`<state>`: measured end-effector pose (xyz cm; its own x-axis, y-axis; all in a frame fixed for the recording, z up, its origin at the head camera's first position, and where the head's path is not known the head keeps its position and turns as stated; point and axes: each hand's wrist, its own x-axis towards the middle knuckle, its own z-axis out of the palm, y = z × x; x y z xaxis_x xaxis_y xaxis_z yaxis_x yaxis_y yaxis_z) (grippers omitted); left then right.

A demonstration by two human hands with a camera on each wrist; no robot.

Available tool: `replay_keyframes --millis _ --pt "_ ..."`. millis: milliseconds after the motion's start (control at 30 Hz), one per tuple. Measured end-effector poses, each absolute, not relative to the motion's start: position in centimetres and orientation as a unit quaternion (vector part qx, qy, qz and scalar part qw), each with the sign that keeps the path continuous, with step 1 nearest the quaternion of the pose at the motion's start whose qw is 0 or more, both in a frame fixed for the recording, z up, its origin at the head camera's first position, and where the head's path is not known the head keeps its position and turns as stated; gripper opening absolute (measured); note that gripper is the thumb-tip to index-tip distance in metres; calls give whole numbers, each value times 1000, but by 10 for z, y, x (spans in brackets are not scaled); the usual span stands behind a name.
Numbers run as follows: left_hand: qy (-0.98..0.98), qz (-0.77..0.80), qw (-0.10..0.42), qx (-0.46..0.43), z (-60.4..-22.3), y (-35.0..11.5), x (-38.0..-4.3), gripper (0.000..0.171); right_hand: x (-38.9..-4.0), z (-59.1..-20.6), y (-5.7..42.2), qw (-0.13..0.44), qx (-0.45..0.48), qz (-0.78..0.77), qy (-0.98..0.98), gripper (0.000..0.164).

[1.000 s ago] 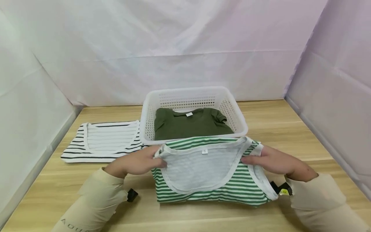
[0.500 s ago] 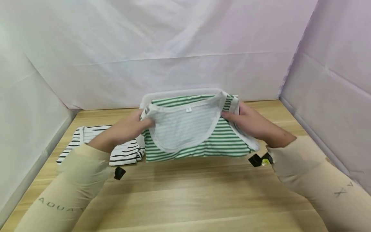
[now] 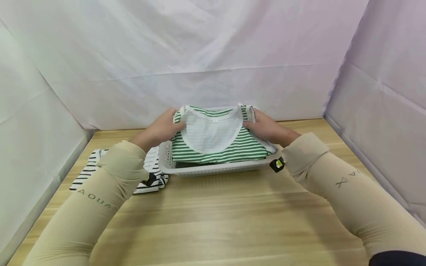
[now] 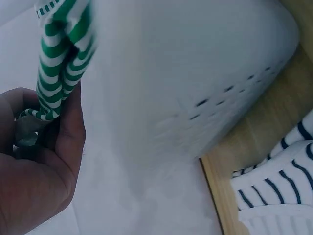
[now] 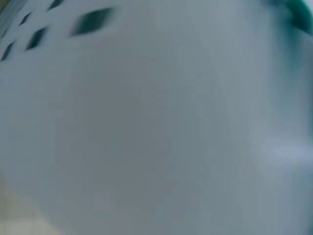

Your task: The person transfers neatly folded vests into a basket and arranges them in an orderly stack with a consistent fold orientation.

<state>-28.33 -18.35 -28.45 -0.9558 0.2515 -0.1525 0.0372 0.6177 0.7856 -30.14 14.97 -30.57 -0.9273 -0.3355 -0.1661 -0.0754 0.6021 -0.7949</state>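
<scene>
A folded green-and-white striped shirt [image 3: 219, 147] with white neckline trim spans the opening of the white plastic basket [image 3: 216, 170] in the head view. My left hand [image 3: 166, 127] pinches its left shoulder, thumb on the front. At the opposite shoulder my right hand [image 3: 266, 127] grips the cloth the same way. In the left wrist view the bunched striped cloth [image 4: 63, 58] sits between thumb and fingers of the left hand [image 4: 44, 156]. The right wrist view is filled by the basket's blurred wall [image 5: 146, 122]; the right hand is out of it. The dark green shirt in the basket is mostly hidden.
A folded white shirt with black stripes [image 3: 151, 188] lies on the wooden table [image 3: 213, 221] left of the basket, partly behind my left sleeve [image 3: 110, 184]. White cloth walls [image 3: 213, 48] close off the back and both sides.
Both hands have carried the green-striped shirt forward, from in front of the basket to over its opening. It now covers most of the dark green shirt.
</scene>
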Motion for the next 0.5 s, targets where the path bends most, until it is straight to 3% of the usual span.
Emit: replay_keyframes --millis 233,500 --pt "935 328 106 90 -305 -182 -286 73 -303 -324 139 168 -117 -341 918 57" --pt "964 218 78 130 -319 -177 -283 70 -300 -340 130 112 -145 -277 943 59"
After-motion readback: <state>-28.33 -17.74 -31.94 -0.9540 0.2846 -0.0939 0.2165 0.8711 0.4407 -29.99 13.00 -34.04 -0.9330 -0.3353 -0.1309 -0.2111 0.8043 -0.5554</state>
